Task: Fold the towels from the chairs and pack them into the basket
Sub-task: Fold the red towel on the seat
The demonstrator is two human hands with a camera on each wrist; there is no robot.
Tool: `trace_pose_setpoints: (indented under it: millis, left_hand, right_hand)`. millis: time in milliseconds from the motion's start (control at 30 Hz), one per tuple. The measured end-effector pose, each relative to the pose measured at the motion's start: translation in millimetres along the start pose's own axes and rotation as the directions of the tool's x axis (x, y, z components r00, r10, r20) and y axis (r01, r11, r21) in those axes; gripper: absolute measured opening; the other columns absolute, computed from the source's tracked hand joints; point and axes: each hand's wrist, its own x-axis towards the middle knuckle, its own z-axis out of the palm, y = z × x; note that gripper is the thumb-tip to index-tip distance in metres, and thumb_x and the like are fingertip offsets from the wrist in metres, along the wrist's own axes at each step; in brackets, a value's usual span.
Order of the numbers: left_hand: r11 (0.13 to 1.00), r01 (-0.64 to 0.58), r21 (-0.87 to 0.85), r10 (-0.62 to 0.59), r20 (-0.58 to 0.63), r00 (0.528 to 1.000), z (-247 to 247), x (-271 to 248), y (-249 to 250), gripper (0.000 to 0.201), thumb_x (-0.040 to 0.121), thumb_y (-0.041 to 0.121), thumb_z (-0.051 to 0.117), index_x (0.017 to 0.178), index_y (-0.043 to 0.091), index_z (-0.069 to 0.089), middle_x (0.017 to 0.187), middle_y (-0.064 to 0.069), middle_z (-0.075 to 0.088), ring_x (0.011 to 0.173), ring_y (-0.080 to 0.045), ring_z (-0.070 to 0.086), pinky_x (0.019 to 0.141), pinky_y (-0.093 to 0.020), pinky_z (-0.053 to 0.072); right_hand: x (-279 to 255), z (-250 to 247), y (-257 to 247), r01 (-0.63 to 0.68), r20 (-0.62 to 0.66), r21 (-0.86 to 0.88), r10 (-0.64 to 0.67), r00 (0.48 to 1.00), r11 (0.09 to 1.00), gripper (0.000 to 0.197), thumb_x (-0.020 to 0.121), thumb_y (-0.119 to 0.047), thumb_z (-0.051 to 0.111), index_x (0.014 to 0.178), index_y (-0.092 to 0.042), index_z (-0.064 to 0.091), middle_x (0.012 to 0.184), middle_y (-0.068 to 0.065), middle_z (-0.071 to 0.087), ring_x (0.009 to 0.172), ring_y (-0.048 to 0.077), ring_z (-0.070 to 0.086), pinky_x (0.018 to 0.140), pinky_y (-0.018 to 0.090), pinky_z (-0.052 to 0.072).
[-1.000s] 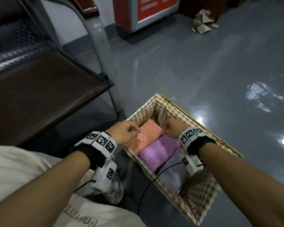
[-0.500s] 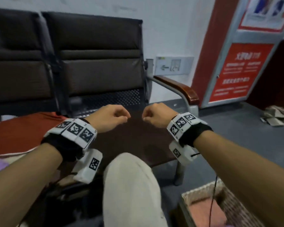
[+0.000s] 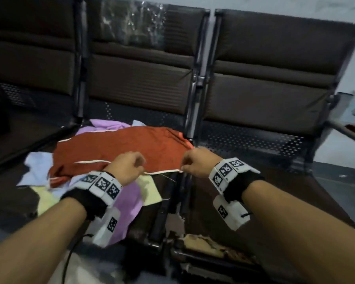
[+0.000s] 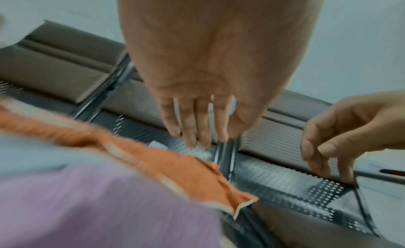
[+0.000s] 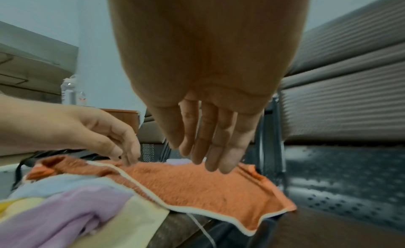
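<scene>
Orange towel is lying spread on the chair seat, over lilac and yellow towels. Head view: left hand and right hand are looking curled at its white near hem. Wrist views are showing both with fingers straight, relaxed, hovering, gripping nothing.

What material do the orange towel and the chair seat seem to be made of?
Orange towel: soft terry-like cloth, judging by its fuzzy nap, with a pale stitched edge. Chair seat: probably metal at the back, a grey perforated sheet with a dull shine; its dark brown front looks like leatherette, though I cannot be sure.
</scene>
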Motion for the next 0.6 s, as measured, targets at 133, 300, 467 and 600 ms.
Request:
trace_pose_setpoints:
  millis: [133, 300, 467, 600]
  left_hand:
    - [0.956, 0.154, 0.249, -0.170, 0.044, 0.985, 11.7, 1.4, -43.8, 0.043, 0.087, 0.035, 0.055, 0.128, 0.025, 0.048, 0.131, -0.005, 0.044, 0.127, -0.025, 0.036, 0.105, -0.038, 0.030]
    - [0.953, 0.220, 0.209, -0.215, -0.047, 0.976, 2.3, 9.5, -63.7, 0.046, 0.088, 0.033, 0.054, 0.132, 0.027, 0.047, 0.135, -0.003, 0.042, 0.128, -0.025, 0.032, 0.109, -0.037, 0.026]
    - [0.953, 0.198, 0.228, -0.190, -0.054, 0.980, 4.3, 11.1, -59.0, 0.043, 0.088, 0.034, 0.053, 0.130, 0.028, 0.048, 0.135, -0.002, 0.041, 0.129, -0.023, 0.030, 0.106, -0.038, 0.023]
    - [0.938, 0.233, 0.255, -0.210, -0.114, 0.971, 2.0, 9.9, -61.2, 0.051, 0.086, 0.036, 0.054, 0.135, 0.028, 0.041, 0.139, -0.002, 0.039, 0.130, -0.023, 0.027, 0.107, -0.038, 0.020]
  right_hand:
    - [45.2, 44.2, -18.3, 0.042, 0.005, 0.074, -0.042, 0.999, 0.996, 0.013, 0.086, -0.018, 0.061, 0.093, -0.016, 0.072, 0.099, 0.002, 0.071, 0.094, 0.019, 0.063, 0.076, 0.020, 0.041]
    - [94.2, 89.2, -36.6, 0.061, -0.050, 0.131, -0.054, 0.997, 0.990, 0.020, 0.082, -0.018, 0.062, 0.101, -0.015, 0.066, 0.108, 0.009, 0.065, 0.104, 0.027, 0.059, 0.090, 0.031, 0.046]
    - [120.0, 123.9, -47.0, -0.025, -0.093, 0.116, 0.036, 0.995, 0.993, 0.027, 0.083, -0.020, 0.061, 0.109, -0.018, 0.057, 0.121, 0.009, 0.050, 0.119, 0.029, 0.047, 0.102, 0.037, 0.038]
    - [118.3, 119.0, -44.2, -0.012, -0.153, 0.171, 0.038, 0.987, 0.985, 0.016, 0.086, -0.014, 0.053, 0.103, -0.013, 0.053, 0.114, 0.012, 0.058, 0.110, 0.030, 0.054, 0.094, 0.037, 0.039]
